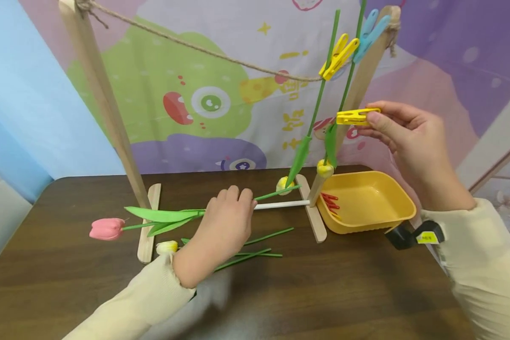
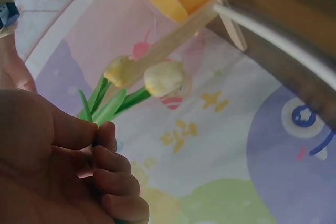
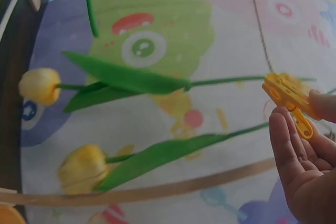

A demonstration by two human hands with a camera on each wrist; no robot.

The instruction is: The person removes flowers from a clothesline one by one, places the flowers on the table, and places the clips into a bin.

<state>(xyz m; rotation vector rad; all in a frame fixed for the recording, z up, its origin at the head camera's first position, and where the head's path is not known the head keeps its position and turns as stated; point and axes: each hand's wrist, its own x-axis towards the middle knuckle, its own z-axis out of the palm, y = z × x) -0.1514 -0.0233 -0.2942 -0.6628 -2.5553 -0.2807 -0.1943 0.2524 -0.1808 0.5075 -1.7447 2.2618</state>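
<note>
My left hand [image 1: 225, 219] grips the green stem of a pink tulip [image 1: 107, 228] above the table, its flower pointing left. Raised at the right, my right hand [image 1: 416, 139] pinches a yellow clothespin [image 1: 357, 116] between thumb and fingers. Two yellow-white tulips, one [image 1: 285, 185] left of the other [image 1: 325, 168], hang flower-down near the right post. A second yellow clothespin [image 1: 339, 57] and a blue clothespin [image 1: 370, 37] clip their stems to the rope [image 1: 195, 46]. The right wrist view shows the pinched clothespin [image 3: 286, 98] close to the hanging stems.
Wooden posts, left [image 1: 106, 104] and right [image 1: 369, 71], hold the rope; a white rod [image 1: 282, 205] joins their feet. A yellow basin [image 1: 378, 179] with red clothespins [image 1: 330, 201] stands at the right. Another yellow-white tulip [image 1: 167, 247] and several stems lie on the table [image 1: 323, 288].
</note>
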